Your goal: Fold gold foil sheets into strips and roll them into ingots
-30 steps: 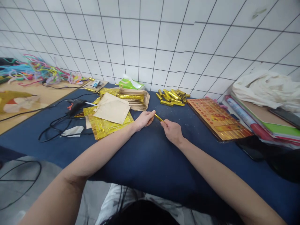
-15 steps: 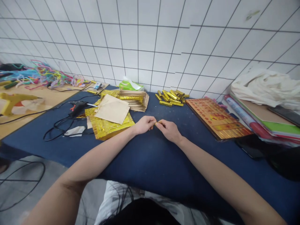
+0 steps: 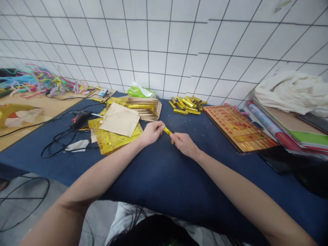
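Observation:
A small rolled gold foil paper (image 3: 167,131) is held between both hands just above the blue table cover (image 3: 159,174). My left hand (image 3: 151,132) pinches its left end, fingers closed. My right hand (image 3: 183,143) pinches the right end, fingers closed too. Loose gold foil sheets (image 3: 112,140) with tan paper sheets (image 3: 120,119) on top lie just left of my left hand. A stack of paper (image 3: 146,107) stands behind them. A pile of finished gold rolls (image 3: 186,105) lies near the wall.
A black glue gun (image 3: 80,116) with tangled cables sits at the left. An orange-gold printed board (image 3: 238,128) lies at the right, beside stacked folders and white cloth (image 3: 289,90). Coloured pipe cleaners (image 3: 38,82) cover the far-left wooden table. A green tissue pack (image 3: 140,91) rests by the tiled wall.
The hands came together on the gold roll half a second ago, then drew slightly apart. More of the roll shows between the fingers now. The view shifted a little downward.

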